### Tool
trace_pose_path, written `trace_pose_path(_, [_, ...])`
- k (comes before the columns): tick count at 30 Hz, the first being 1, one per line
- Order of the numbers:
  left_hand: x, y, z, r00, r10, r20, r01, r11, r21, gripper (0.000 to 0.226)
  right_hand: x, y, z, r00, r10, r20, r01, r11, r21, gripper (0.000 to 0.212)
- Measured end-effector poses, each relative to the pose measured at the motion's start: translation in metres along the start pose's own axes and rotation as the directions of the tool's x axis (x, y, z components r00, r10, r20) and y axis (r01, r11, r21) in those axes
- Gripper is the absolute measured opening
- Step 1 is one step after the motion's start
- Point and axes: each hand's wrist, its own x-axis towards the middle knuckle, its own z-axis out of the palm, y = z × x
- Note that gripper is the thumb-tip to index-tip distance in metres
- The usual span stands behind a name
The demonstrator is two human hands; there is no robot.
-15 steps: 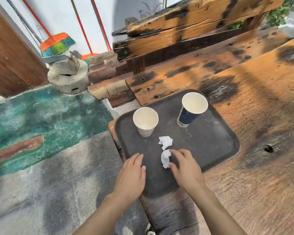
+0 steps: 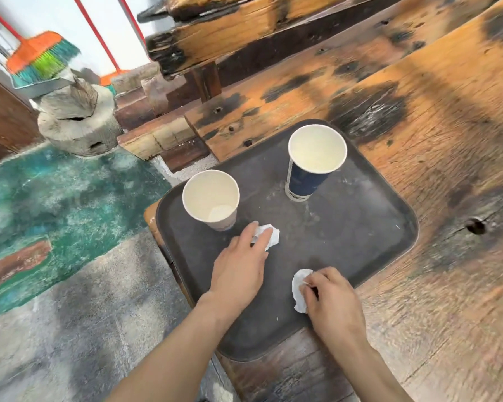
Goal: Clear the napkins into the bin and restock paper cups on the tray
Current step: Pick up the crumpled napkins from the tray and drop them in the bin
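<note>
A dark tray lies on the wooden table. On it stand two paper cups: a short pale cup at the left and a taller dark blue cup at the back. My right hand is closed on a crumpled white napkin near the tray's front edge. My left hand reaches forward, its fingers lying over a second crumpled napkin just in front of the pale cup. No bin is in view.
The rough, scorched wooden table stretches right and back, with a heavy timber bench behind. At the left are a green-and-grey floor, a pale stump and an orange broom.
My right hand has closed on the nearer napkin and drawn it toward the tray's front. My left hand has moved forward onto the farther napkin.
</note>
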Motion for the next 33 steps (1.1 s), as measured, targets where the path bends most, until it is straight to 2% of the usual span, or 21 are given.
trace_pose_path(3, [0.019, 0.010, 0.003, 0.999, -0.034, 0.017, 0.034, 0.999, 0.029, 0.044, -0.013, 0.017, -0.017, 0.993, 0.068, -0.101, -0.058, 0.993, 0.100, 0.007])
trace_pose_path(7, [0.017, 0.020, 0.000, 0.998, -0.062, 0.030, 0.061, 0.997, 0.042, 0.027, -0.042, 0.026, -0.034, 0.975, 0.153, -0.164, -0.119, 0.973, 0.199, 0.004])
trace_pose_path(10, [-0.009, 0.028, -0.004, 0.986, -0.149, 0.071, 0.157, 0.978, -0.135, 0.031, -0.068, 0.031, -0.041, 0.965, 0.232, -0.120, -0.191, 0.942, 0.277, 0.003])
trace_pose_path(11, [-0.022, 0.032, -0.009, 0.973, -0.215, 0.090, 0.231, 0.938, -0.260, 0.033, -0.079, 0.033, -0.044, 0.960, 0.259, -0.106, -0.217, 0.929, 0.300, 0.002])
trace_pose_path(13, [-0.055, 0.047, -0.016, 0.924, -0.328, 0.197, 0.382, 0.756, -0.532, 0.030, -0.105, 0.035, -0.051, 0.946, 0.313, -0.079, -0.268, 0.898, 0.349, 0.009])
trace_pose_path(14, [-0.075, 0.052, -0.018, 0.901, -0.356, 0.250, 0.431, 0.657, -0.619, 0.027, -0.119, 0.037, -0.053, 0.936, 0.347, -0.057, -0.301, 0.876, 0.378, 0.017])
trace_pose_path(16, [-0.119, 0.064, -0.024, 0.875, -0.391, 0.287, 0.473, 0.560, -0.680, 0.020, -0.154, 0.039, -0.058, 0.912, 0.409, -0.029, -0.357, 0.827, 0.434, 0.031])
trace_pose_path(18, [-0.157, 0.067, -0.035, 0.879, -0.320, 0.353, 0.476, 0.559, -0.679, 0.021, -0.195, 0.043, -0.061, 0.890, 0.455, -0.040, -0.388, 0.798, 0.460, 0.042])
trace_pose_path(20, [-0.194, 0.074, -0.046, 0.836, -0.124, 0.534, 0.479, 0.640, -0.601, 0.030, -0.236, 0.051, -0.062, 0.871, 0.488, -0.062, -0.408, 0.788, 0.462, 0.042])
trace_pose_path(22, [-0.241, 0.087, -0.057, 0.890, -0.097, 0.445, 0.392, 0.659, -0.642, 0.017, -0.285, 0.059, -0.062, 0.846, 0.528, -0.073, -0.445, 0.776, 0.448, 0.033])
trace_pose_path(24, [-0.273, 0.105, -0.057, 0.922, -0.216, 0.321, 0.380, 0.667, -0.641, 0.026, -0.332, 0.067, -0.059, 0.822, 0.557, -0.114, -0.455, 0.764, 0.458, 0.025])
trace_pose_path(27, [-0.324, 0.136, -0.067, 0.925, -0.088, 0.370, 0.339, 0.632, -0.697, 0.027, -0.405, 0.082, -0.058, 0.738, 0.650, -0.181, -0.493, 0.702, 0.514, 0.018])
trace_pose_path(30, [-0.353, 0.170, -0.059, 0.916, 0.065, 0.397, 0.250, 0.679, -0.690, 0.031, -0.469, 0.102, -0.062, 0.625, 0.737, -0.257, -0.500, 0.631, 0.593, 0.019])
trace_pose_path(33, [-0.388, 0.225, -0.048, 0.869, 0.200, 0.453, 0.203, 0.692, -0.693, 0.032, -0.529, 0.127, -0.069, 0.511, 0.817, -0.267, -0.520, 0.542, 0.660, 0.013])
